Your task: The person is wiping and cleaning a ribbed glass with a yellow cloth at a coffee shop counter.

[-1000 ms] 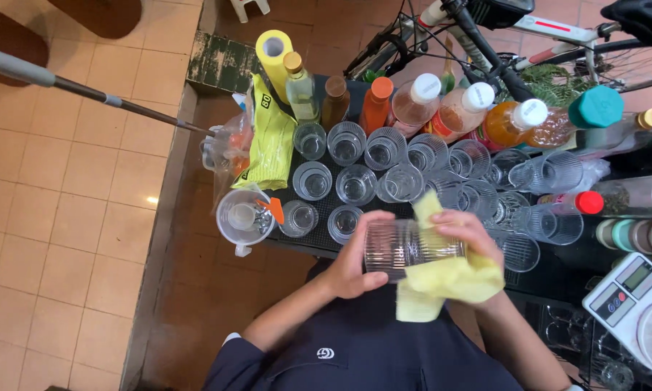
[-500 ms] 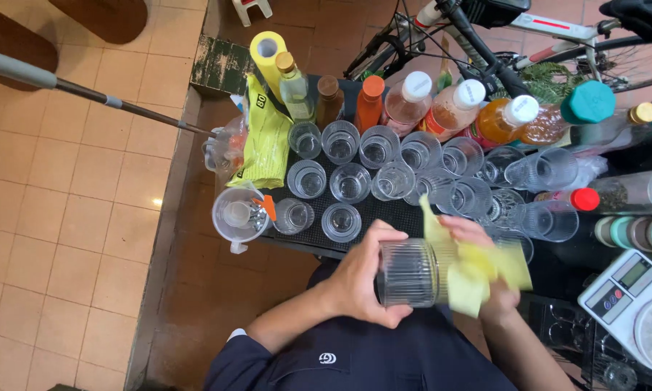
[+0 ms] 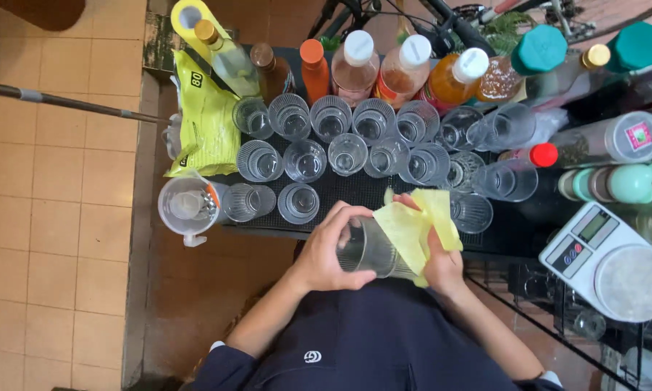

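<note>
Shifted since earlier: ribbed glass (image 3: 366, 247) tilted sideways, left hand (image 3: 326, 250) clamped round it; right hand (image 3: 442, 264) gripping yellow cloth (image 3: 416, 228) at its mouth.

yellow packet (image 3: 204, 116) at left, white scale's screen (image 3: 599, 225) at right

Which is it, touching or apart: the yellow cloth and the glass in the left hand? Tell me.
Touching. The head view shows the yellow cloth pressed over the glass mouth.
</note>
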